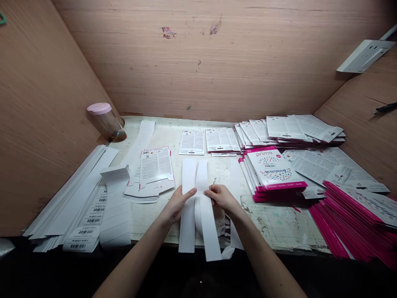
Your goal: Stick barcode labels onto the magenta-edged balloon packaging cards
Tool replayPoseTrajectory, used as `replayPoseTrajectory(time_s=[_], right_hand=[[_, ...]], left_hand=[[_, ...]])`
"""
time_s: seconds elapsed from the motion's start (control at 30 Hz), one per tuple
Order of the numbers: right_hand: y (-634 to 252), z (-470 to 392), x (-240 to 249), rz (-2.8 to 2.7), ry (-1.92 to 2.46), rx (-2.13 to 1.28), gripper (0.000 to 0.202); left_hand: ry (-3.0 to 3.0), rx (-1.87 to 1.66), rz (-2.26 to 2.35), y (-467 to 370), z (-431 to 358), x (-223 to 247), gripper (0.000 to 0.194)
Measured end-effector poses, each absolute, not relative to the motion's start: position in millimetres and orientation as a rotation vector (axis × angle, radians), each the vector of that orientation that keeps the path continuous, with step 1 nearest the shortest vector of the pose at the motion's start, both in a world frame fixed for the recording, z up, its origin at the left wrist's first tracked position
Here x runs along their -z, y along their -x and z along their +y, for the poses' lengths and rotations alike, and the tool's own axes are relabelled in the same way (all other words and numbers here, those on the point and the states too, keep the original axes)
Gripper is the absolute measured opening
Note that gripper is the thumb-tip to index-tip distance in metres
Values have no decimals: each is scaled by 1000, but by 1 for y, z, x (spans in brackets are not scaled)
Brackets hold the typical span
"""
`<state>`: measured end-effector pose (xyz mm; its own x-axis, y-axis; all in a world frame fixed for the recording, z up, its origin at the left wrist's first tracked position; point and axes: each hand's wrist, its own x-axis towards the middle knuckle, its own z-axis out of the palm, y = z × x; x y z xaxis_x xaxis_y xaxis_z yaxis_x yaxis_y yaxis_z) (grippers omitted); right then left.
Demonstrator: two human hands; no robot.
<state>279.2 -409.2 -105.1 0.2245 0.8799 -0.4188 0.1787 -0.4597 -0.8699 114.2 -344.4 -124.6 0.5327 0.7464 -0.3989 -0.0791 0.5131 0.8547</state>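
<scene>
My left hand (177, 203) grips a long white paper strip (187, 225), its thumb lying on top. Beside it my right hand (221, 198) pinches a second white strip (211, 236) between thumb and fingers. The two strips stand side by side, their lower ends over the table's front edge and a narrow gap between them. Behind them, partly hidden, is a rounded white piece that looks like a roll (197, 217). Left of my hands lies a small stack of printed white cards (156, 169).
Long white strips (71, 186) and barcode label strips (93, 217) lie at the left. A pink-lidded jar (107, 122) leans by the left wall. Stacks of pink-and-white packets (273, 169) fill the right side. More printed packets (191, 142) lie at the back. A power socket (364, 56) hangs upper right.
</scene>
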Motion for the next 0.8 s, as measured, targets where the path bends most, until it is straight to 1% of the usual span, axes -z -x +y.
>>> replayPoseTrajectory(time_s=[0.1, 0.2, 0.3, 0.37, 0.4, 0.43, 0.5, 0.57, 0.7, 0.8], right_hand=[[-279, -409, 114, -958, 1886, -1178, 6], [-299, -417, 119, -899, 2047, -967, 10], [-315, -427, 113, -836, 2259, -695, 24], [-312, -427, 106, -877, 2379, -527, 19], [-306, -424, 104, -937, 2379, -522, 16], [-299, -420, 102, -1011, 2341, -584, 19], [-282, -408, 102, -1138, 2181, -825, 24], [-271, -396, 107, -1189, 2087, -984, 20], [-275, -388, 114, -1189, 2183, -953, 20], [-289, -392, 110, -1197, 2285, -890, 21]], left_hand=[[-1005, -616, 1022, -114, -339, 131, 64], [-1025, -635, 1096, -112, -335, 134, 63], [-985, -617, 1083, -111, -333, 134, 63], [-973, -614, 1078, -111, -333, 133, 64], [-976, -616, 1074, -112, -333, 133, 65], [-985, -618, 1066, -113, -333, 134, 65], [-1007, -615, 1041, -113, -332, 135, 64], [-1015, -606, 1024, -111, -329, 135, 59], [-1000, -607, 1065, -91, -314, 131, 46], [-1002, -636, 1140, -71, -297, 128, 46]])
